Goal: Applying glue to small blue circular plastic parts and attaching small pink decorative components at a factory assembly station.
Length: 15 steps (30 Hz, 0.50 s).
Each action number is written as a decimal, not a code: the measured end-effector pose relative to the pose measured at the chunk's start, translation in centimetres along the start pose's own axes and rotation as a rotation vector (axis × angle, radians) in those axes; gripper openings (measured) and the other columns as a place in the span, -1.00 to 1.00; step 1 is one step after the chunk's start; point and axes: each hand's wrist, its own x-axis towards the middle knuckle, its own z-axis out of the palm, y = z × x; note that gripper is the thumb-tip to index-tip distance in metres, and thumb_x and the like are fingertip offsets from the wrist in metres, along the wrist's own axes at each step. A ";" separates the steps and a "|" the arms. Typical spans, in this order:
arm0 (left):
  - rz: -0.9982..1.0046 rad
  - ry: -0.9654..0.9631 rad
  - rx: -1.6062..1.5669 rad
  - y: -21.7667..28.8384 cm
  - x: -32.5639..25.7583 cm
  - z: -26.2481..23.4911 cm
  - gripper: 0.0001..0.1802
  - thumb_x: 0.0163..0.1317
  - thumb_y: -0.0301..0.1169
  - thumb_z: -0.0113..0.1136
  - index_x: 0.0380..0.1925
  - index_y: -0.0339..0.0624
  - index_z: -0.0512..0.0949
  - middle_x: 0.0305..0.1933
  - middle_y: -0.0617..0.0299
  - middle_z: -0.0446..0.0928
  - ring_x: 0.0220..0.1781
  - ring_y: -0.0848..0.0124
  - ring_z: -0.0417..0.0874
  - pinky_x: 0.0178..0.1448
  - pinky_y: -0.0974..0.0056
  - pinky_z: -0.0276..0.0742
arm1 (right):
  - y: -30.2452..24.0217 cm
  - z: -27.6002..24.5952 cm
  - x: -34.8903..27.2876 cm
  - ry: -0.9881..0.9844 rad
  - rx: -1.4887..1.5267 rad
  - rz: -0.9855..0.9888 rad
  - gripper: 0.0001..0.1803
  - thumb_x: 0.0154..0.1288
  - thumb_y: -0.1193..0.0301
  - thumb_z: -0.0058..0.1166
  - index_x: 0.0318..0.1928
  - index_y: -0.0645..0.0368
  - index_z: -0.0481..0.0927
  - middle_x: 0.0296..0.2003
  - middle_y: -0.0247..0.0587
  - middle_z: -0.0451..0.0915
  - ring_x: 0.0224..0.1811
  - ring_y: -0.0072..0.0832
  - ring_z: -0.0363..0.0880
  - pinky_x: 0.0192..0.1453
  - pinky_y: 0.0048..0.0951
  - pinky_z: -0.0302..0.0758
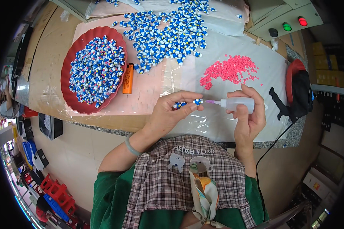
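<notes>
Head view, looking down on the desk (57, 57). Left hand (172, 110) sits just left of centre, fingers (187, 96) curled nearly closed around a few small blue-and-white pieces (179, 104), thumb and forefinger pinching one blue-and-white piece (197, 101) at their tips. Right hand (248, 114) at about 3 o'clock from the left, fingers wrapped shut around a small translucent squeeze bottle (237, 104) held level, its thin pink nozzle (212, 102) pointing to 9 o'clock and almost touching the pinched piece; actual contact cannot be told. Both hands hover over a clear plastic sheet (218, 126) at the desk's near edge. At 12 o'clock from the hands, a loose heap of blue-and-white pieces (168, 34); at 10 o'clock, a red dish (71, 103) full of the same kind, an orange cylinder (128, 78) lying just beside its right rim. At 1 o'clock, a scatter of pink pellets (229, 69). Control box with green and red buttons (286, 19) at the far right corner. Risks as judged: too firm a squeeze would flood the small piece and wet the fingertips; a slack pinch could let the piece drop to the sheet or off the near edge; spare pieces cupped in the left palm could spill if that hand tilts
</notes>
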 end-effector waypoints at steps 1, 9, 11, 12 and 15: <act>0.034 -0.003 0.011 -0.3 0.1 0.1 -0.73 0.29 -0.49 0.18 0.00 -0.21 0.58 -0.24 0.25 0.68 -0.27 0.68 0.51 -0.24 0.55 0.40 | 0.0 0.1 -0.1 0.001 -0.089 -0.060 -0.57 0.40 0.31 0.03 0.16 0.31 0.37 -0.22 -0.07 0.63 -0.40 -0.55 0.56 -0.35 -0.62 0.46; 0.080 -0.007 0.025 -0.6 0.1 0.1 -0.72 0.30 -0.47 0.18 0.01 -0.20 0.58 -0.24 0.28 0.67 -0.37 0.73 0.42 -0.34 0.58 0.31 | 0.2 -0.1 -0.4 -0.021 -0.316 -0.245 -0.56 0.45 0.28 -0.06 0.18 0.33 0.36 -0.27 -0.04 0.65 -0.48 -0.56 0.54 -0.43 -0.63 0.44; 0.056 -0.019 0.029 -0.5 0.1 0.0 -0.72 0.30 -0.47 0.18 0.01 -0.20 0.58 -0.24 0.28 0.67 -0.33 0.71 0.46 -0.30 0.57 0.34 | 0.1 -0.2 -0.5 -0.034 -0.359 -0.267 -0.57 0.44 0.31 -0.06 0.19 0.33 0.36 -0.27 -0.04 0.66 -0.48 -0.56 0.54 -0.42 -0.62 0.45; 0.056 -0.019 0.028 -0.6 0.1 0.1 -0.72 0.30 -0.47 0.18 0.01 -0.20 0.58 -0.24 0.28 0.67 -0.33 0.71 0.46 -0.30 0.57 0.34 | 0.2 -0.2 -0.5 -0.035 -0.359 -0.267 -0.57 0.44 0.31 -0.06 0.19 0.33 0.36 -0.27 -0.04 0.66 -0.48 -0.56 0.54 -0.42 -0.62 0.45; 0.108 -0.018 0.028 -0.7 0.1 0.1 -0.72 0.30 -0.46 0.18 0.01 -0.20 0.58 -0.22 0.27 0.67 -0.26 0.67 0.51 -0.24 0.55 0.38 | 0.2 -0.2 -0.5 -0.040 -0.372 -0.283 -0.58 0.43 0.34 -0.05 0.19 0.34 0.37 -0.28 -0.03 0.66 -0.47 -0.55 0.56 -0.41 -0.60 0.47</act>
